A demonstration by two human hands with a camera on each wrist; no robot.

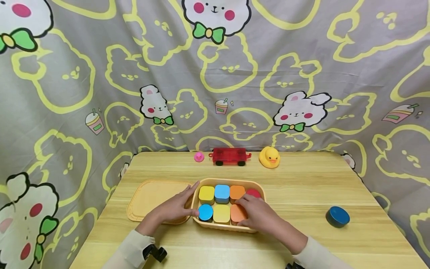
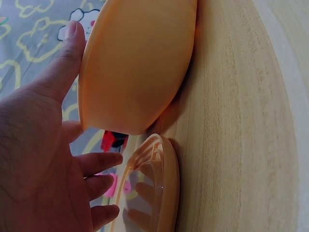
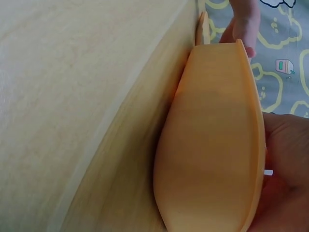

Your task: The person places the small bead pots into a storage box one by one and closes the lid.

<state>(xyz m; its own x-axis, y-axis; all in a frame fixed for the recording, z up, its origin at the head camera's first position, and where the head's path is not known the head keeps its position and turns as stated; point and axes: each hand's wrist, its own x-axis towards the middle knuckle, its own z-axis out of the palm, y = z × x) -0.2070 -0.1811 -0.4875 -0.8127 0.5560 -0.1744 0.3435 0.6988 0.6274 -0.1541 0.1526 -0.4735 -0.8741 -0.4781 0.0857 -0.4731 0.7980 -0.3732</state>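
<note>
Orange tray (image 1: 258, 191) set near the middle of the wooden table (image 1: 302, 186), packed with coloured blocks: yellow (image 1: 206, 193), light blue (image 1: 222, 192) and orange (image 1: 237, 191) in the back row with a red one (image 1: 253, 192) at its right end; round blue (image 1: 205, 212), yellow (image 1: 221, 213) and orange (image 1: 237, 213) in front. Left hand (image 1: 174, 207) laid flat against the tray's left wall, fingers straight and spread (thumb at the front corner, index finger along the rim). Right hand (image 1: 260, 213) resting over the right-hand blocks, fingers loosely extended; whether pinching anything, cannot tell. Matching lid (image 1: 147, 198) lying flat just left of the tray, under the left hand. Farther back: small pink duck (image 1: 199, 157), red toy wagon (image 1: 230, 156), yellow rubber duck (image 1: 269, 157). Off to the right, well apart, 1 dark blue round piece (image 1: 337, 217).
</note>
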